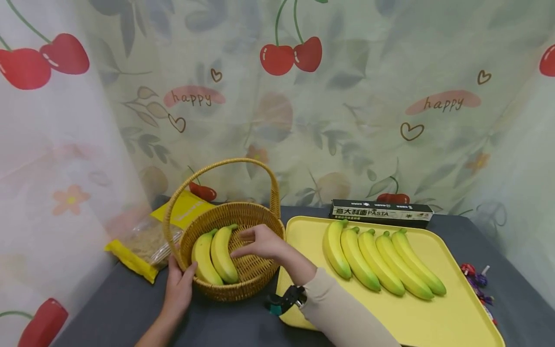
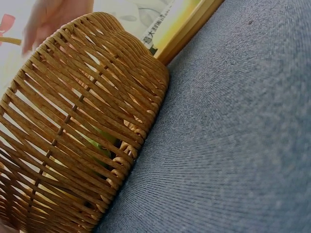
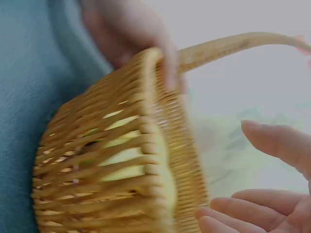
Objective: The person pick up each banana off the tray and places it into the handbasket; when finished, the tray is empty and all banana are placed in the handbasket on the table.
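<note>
A round wicker basket (image 1: 234, 292) with a tall arched handle stands on the left part of the table. Two bananas (image 1: 223, 255) lie side by side within it. My left hand (image 1: 178, 285) grips the basket's left rim near the handle's foot, thumb inside; the right wrist view also catches this left hand (image 3: 129, 29). Over the basket's right side hovers my right hand (image 1: 263, 242), thumb and fingers apart and holding nothing. In the right wrist view that right hand (image 3: 272, 204) has its fingers extended beside the rim.
Right of the basket, a yellow tray (image 1: 451, 318) bears several bananas (image 1: 383, 262) in a row. A black pasta box (image 1: 381, 213) stands behind it. Yellow packages (image 1: 182, 208) lie behind and left of the basket. Small wrapped candies (image 1: 477, 282) sit beyond the tray's right edge.
</note>
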The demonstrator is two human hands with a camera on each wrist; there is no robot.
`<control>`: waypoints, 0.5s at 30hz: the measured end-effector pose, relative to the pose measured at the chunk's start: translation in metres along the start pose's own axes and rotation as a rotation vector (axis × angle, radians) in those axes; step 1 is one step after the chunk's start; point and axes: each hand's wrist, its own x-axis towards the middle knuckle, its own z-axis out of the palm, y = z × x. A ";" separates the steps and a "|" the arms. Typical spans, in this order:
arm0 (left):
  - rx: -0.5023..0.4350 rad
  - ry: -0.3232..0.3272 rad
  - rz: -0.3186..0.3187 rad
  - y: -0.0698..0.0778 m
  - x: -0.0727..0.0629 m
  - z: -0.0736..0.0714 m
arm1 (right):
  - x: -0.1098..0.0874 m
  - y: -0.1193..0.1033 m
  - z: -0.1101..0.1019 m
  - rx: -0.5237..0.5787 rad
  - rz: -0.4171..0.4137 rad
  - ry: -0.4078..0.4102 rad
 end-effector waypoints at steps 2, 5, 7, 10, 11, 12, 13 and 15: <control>0.000 0.002 0.001 0.000 0.000 0.000 | -0.007 0.000 -0.007 0.040 -0.014 -0.009; -0.013 -0.016 -0.003 0.000 0.001 -0.001 | -0.019 0.002 -0.019 0.080 -0.026 -0.007; -0.023 -0.031 -0.003 0.000 0.001 -0.001 | -0.026 0.005 -0.026 0.097 -0.033 0.005; -0.033 -0.048 -0.006 0.001 0.001 -0.002 | -0.038 0.009 -0.036 0.127 -0.039 0.025; -0.034 -0.049 -0.008 0.001 0.000 -0.002 | -0.042 0.011 -0.038 0.136 -0.043 0.028; -0.038 -0.051 -0.008 0.001 0.001 -0.002 | -0.046 0.012 -0.041 0.144 -0.046 0.030; -0.041 -0.051 -0.010 0.001 0.000 -0.002 | -0.050 0.014 -0.044 0.151 -0.051 0.030; -0.041 -0.051 -0.016 0.001 0.000 -0.002 | -0.058 0.017 -0.049 0.163 -0.060 0.030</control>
